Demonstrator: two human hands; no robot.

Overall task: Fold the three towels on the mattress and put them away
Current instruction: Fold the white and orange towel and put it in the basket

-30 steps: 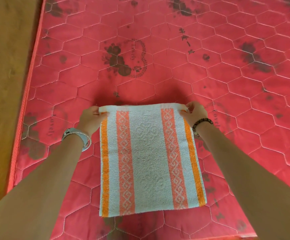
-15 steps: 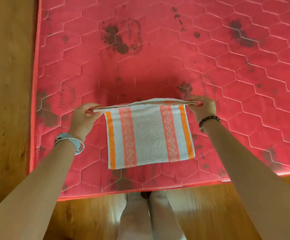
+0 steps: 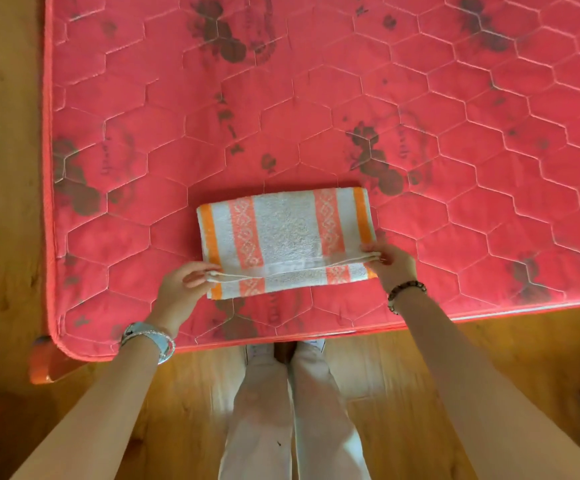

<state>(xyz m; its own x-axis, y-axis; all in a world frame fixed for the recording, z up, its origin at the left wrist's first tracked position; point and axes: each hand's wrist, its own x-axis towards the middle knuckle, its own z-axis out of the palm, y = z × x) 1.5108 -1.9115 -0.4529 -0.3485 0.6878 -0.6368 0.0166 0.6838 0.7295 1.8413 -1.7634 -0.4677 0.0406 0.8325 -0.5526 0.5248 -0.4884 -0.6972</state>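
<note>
Your left hand (image 3: 182, 285) and right hand (image 3: 391, 265) each pinch a near corner of the white terry towel with orange stripes (image 3: 283, 233), likely to square its folded edges. It lies near the front edge of the red hexagon-quilted mattress (image 3: 316, 109), over a wooden plank floor (image 3: 4, 220)

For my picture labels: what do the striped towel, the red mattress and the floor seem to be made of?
The white-and-orange striped towel looks like matte cotton terry: fuzzy pile. The red quilted mattress seems covered in smooth fabric, slightly shiny, with hexagon stitching. The brown floor looks like glossy wood or laminate: grain shows; which, I cannot tell.
</note>
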